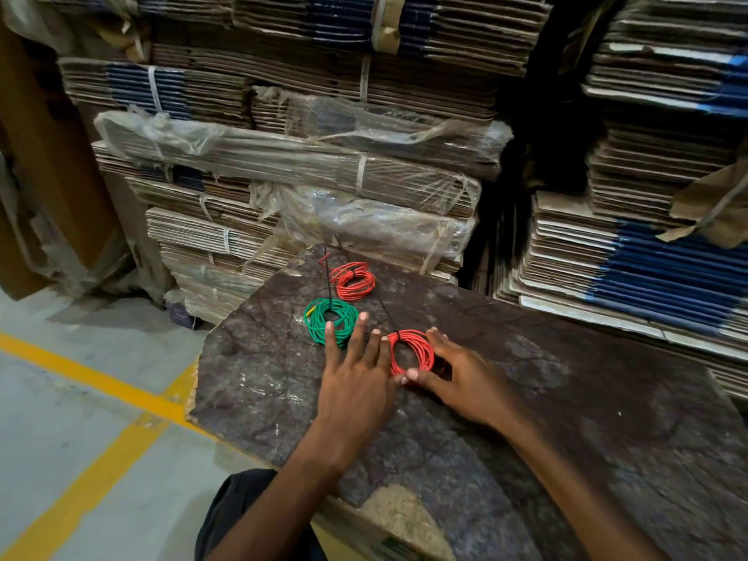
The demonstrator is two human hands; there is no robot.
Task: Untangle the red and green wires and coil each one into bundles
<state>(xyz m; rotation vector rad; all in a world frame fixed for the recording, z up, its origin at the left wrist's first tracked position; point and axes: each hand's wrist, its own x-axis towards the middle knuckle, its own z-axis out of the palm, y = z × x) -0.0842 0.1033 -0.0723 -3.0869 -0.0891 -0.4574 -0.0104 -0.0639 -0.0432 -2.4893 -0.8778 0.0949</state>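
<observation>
Left hand point(356, 370) lies flat, holding nothing; right hand point(457, 378) pinches the near red coil point(411, 352): light, springy, best gripped at its black tie.

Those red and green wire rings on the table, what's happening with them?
A person is bundling wires on a worn tabletop. Three coils lie there: a far red coil, a green coil and a near red coil, each cinched with a thin black tie. The left hand lies flat, fingers straight, between the green coil and the near red one, while the right hand curls around the near red coil. No loose tangle shows.
</observation>
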